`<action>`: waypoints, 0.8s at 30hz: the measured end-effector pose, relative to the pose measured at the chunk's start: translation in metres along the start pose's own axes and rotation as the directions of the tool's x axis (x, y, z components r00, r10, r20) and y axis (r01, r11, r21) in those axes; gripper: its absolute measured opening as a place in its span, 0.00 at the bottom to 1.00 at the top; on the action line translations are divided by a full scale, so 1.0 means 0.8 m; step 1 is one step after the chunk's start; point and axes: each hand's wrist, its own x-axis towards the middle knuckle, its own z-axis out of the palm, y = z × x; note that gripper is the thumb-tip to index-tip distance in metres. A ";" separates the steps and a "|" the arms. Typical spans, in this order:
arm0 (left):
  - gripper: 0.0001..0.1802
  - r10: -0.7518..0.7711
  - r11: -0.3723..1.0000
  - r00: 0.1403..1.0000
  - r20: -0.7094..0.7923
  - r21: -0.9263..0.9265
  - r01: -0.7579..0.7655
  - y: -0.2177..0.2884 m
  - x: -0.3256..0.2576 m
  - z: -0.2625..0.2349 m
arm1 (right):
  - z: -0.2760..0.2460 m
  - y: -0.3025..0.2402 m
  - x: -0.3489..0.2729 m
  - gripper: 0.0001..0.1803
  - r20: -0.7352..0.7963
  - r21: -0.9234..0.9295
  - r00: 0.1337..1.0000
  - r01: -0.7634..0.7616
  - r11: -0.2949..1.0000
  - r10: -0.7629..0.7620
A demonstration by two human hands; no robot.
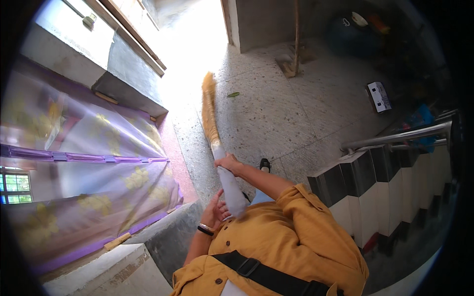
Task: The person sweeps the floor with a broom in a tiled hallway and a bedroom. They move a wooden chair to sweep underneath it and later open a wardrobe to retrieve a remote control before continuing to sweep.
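Observation:
A straw broom [210, 113] with a pale plastic-wrapped handle [232, 190] reaches out in front of me, its bristle tip pointing away over the floor. My right hand [228, 164] is closed round it just below where the straw meets the handle. Beside the lower part of the handle is my left hand [215, 209], fingers apart and slightly bent, with a band at the wrist. Its fingertips come close to the handle; whether they touch it I cannot tell. A green leaf [234, 94] lies on the speckled floor [261, 113], right of the bristles.
To the left hangs a sheer purple-edged curtain [98, 153] with yellow flowers. Stairs [380, 182] with a metal handrail [400, 137] are at the right. A wooden-handled tool [296, 44] stands farther off, and a white box [379, 96] lies on the floor. Bright light enters a doorway [195, 29] ahead.

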 end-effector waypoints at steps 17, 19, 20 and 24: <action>0.24 -0.093 0.996 0.962 -0.257 -0.032 0.088 0.003 0.090 0.097 | -0.197 0.022 0.210 0.34 0.177 -0.413 0.984 0.077 0.908 -0.002; 0.24 -0.102 0.995 0.957 -0.271 -0.039 0.095 0.004 0.098 0.107 | -0.214 0.022 0.221 0.30 0.162 -0.226 0.987 0.027 0.974 0.010; 0.24 -0.103 0.995 0.959 -0.263 -0.026 0.099 0.004 0.103 0.110 | -0.220 0.025 0.225 0.27 0.151 -0.124 0.988 0.001 0.992 0.018; 0.22 -0.087 0.995 0.971 -0.221 0.029 0.095 -0.001 0.117 0.108 | -0.240 -0.007 0.171 0.17 0.267 0.315 0.956 -0.207 0.926 0.123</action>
